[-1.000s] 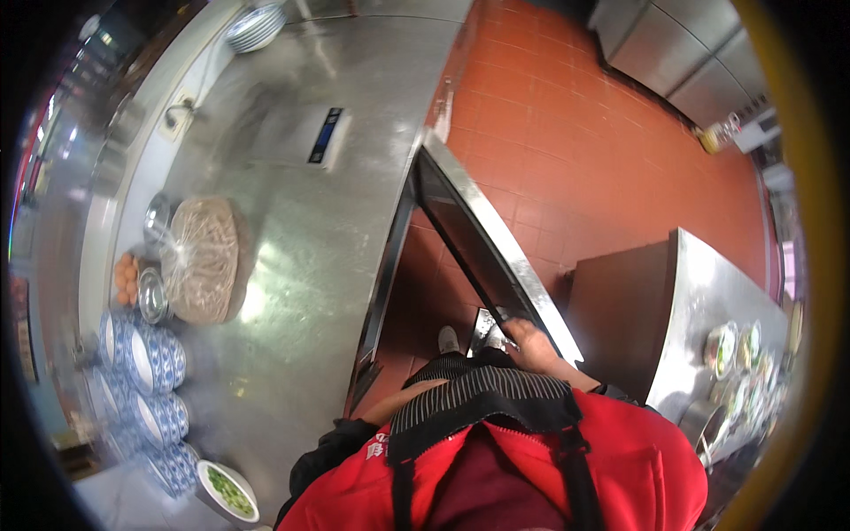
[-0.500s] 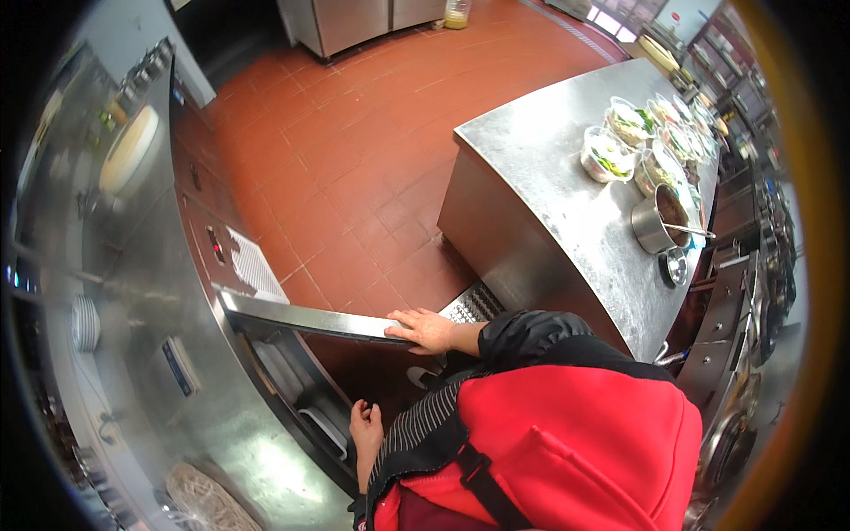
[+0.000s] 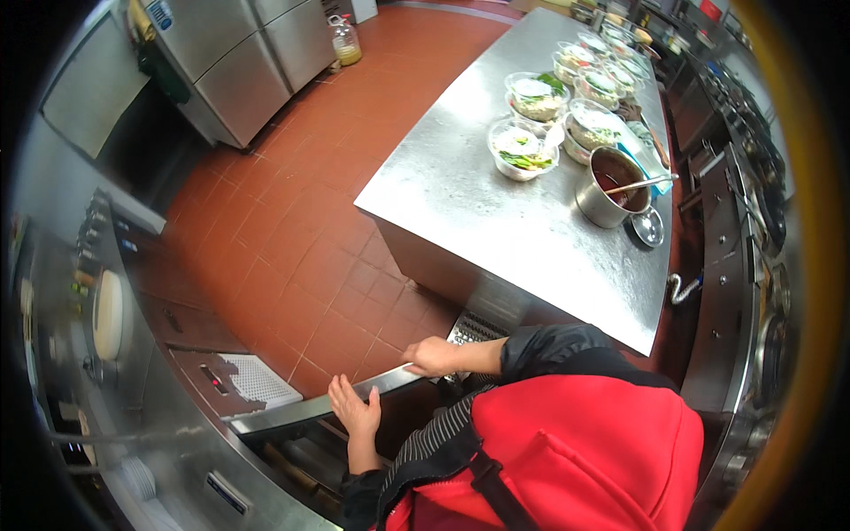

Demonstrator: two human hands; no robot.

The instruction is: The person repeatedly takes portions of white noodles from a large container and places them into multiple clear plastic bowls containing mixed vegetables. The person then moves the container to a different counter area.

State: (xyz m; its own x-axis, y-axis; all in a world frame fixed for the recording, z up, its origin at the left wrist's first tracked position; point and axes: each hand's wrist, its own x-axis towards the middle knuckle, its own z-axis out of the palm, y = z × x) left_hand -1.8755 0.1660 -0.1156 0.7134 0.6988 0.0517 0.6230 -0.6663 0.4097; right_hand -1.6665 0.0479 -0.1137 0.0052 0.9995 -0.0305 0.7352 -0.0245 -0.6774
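Note:
A metal cabinet door [image 3: 310, 409] stands swung out from under the steel counter on my left. At its outer end my right hand [image 3: 432, 356] has its fingers curled over the top edge. My left hand [image 3: 356, 414] is open and upright, fingers apart, close against the inner side of the door; whether it touches is hard to tell. Below and behind it, the dark cabinet interior [image 3: 305, 465] shows shelf edges and pale shapes that I cannot make out.
On the steel table [image 3: 478, 186] to the right stand several clear bowls of salad [image 3: 524, 150], a pot of dark red sauce [image 3: 606, 199] with a handle in it, and a small metal bowl [image 3: 647, 227]. Tall steel fridges [image 3: 243, 80] and a plastic jug [image 3: 346, 42] are beyond the tiled floor.
My left hand has risen from beside the cabinet opening to the door. My right hand's fingers have curled over the door's end. The view has shifted, showing more of the table and fridges.

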